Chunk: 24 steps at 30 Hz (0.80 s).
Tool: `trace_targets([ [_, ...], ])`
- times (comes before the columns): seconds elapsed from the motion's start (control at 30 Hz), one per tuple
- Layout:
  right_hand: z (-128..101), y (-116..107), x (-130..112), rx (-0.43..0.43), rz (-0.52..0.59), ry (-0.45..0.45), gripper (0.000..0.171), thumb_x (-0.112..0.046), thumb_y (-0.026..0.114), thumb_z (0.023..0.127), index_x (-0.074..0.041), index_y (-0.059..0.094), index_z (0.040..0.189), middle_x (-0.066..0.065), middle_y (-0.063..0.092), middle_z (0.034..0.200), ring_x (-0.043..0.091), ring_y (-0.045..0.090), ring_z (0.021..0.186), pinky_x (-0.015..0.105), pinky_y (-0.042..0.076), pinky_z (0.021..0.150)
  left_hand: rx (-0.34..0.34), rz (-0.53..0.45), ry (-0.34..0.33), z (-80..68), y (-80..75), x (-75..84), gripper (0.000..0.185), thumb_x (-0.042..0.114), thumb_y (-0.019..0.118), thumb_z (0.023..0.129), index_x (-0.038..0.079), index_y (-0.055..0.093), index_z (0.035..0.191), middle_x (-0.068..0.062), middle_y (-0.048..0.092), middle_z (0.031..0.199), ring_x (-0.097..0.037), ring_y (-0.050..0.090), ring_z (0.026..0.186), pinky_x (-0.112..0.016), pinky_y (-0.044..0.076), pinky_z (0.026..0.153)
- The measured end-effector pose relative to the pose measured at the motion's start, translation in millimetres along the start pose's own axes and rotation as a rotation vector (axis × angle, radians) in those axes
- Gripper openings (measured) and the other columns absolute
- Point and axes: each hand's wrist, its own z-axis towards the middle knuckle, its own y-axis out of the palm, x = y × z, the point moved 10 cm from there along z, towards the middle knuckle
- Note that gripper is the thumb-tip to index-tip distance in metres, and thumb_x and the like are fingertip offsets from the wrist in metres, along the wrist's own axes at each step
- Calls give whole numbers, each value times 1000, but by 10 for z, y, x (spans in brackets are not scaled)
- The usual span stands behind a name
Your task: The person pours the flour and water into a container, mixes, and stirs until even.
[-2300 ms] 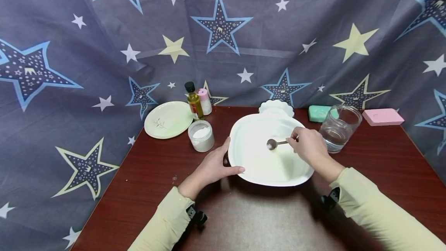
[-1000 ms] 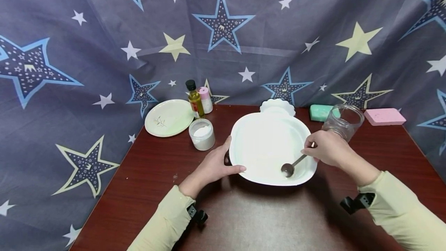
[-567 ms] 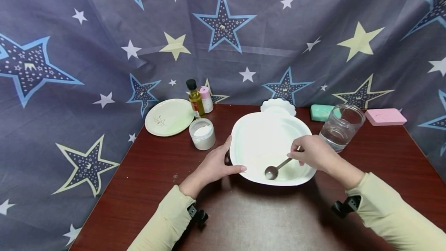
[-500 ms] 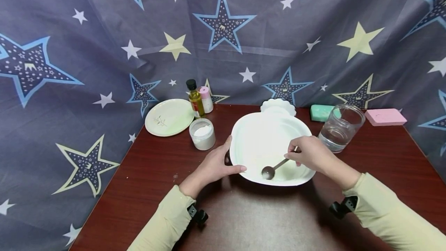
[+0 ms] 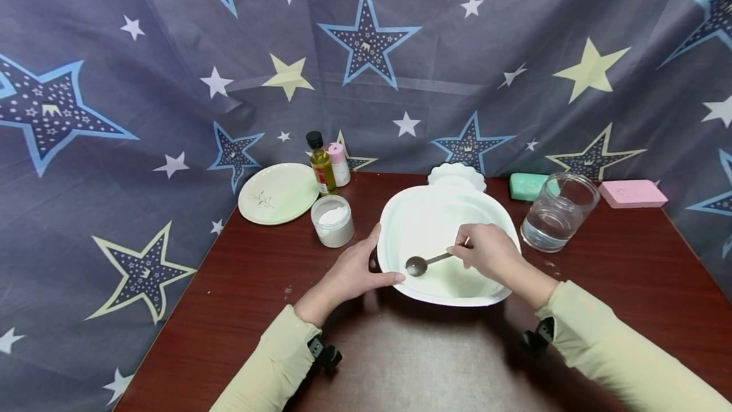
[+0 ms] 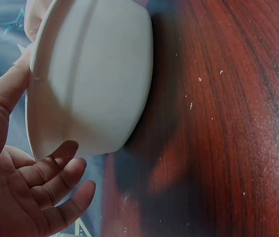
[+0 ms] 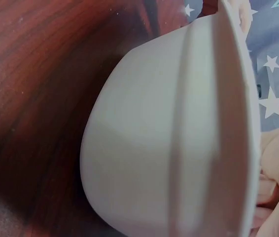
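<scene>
A white oval basin (image 5: pixel 448 298) stands on the table, with a pale, glossy interior. The left hand (image 5: pixel 356 269) holds its left side; the thumb lies on the near rim, while the lower fingers (image 6: pixel 63 182) curl beside the outer wall in the left wrist view. Over the basin's inside, the right hand (image 5: pixel 487 252) pinches the handle of a dark measuring spoon (image 5: pixel 416 266), its round end low in the basin towards the left. Whether the spoon touches the bottom cannot be told. In the right wrist view the right hand (image 7: pixel 277 177) is partly hidden behind the basin's wall.
Left of the basin are a jar of white powder (image 5: pixel 333 224), an oil bottle (image 5: pixel 323 169), a pink-capped shaker (image 5: pixel 340 170) and an oval plate (image 5: pixel 277 199). Behind it sits a scalloped white dish (image 5: pixel 456 175). A glass of water (image 5: pixel 553 221), green block (image 5: pixel 525 186) and pink block (image 5: pixel 633 193) stand right.
The spoon has swept from the basin's middle to its near right side, then leftward along the near side to the left. The right hand moved with it; the left hand stayed on the rim.
</scene>
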Motion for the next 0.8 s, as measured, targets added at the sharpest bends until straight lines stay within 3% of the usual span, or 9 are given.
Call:
trace_targets([
  [0.33, 74, -112, 204, 64, -57, 112, 18, -24, 73, 88, -15, 65, 74, -10, 58, 53, 12, 53, 56, 32, 36, 52, -2, 5, -8, 0, 8, -23, 110, 50, 80, 75, 4, 21, 155, -5, 59, 100, -16, 53, 86, -31, 44, 79],
  [0.6, 45, -246, 323, 92, -87, 135, 19, -21, 71, 89, -12, 65, 73, -8, 55, 51, 17, 50, 54, 31, 36, 51, -11, -1, -15, -4, 14, -27, 110, 51, 79, 75, 5, 19, 156, -7, 60, 108, -18, 54, 89, -31, 45, 81],
  [0.8, -24, -344, 422, 67, -97, 160, 17, -22, 72, 88, -12, 65, 75, -6, 56, 53, 18, 51, 55, 32, 36, 49, -12, 5, -16, 2, 23, -43, 110, 52, 79, 75, 6, 19, 156, -6, 60, 107, -17, 54, 88, -30, 44, 80],
])
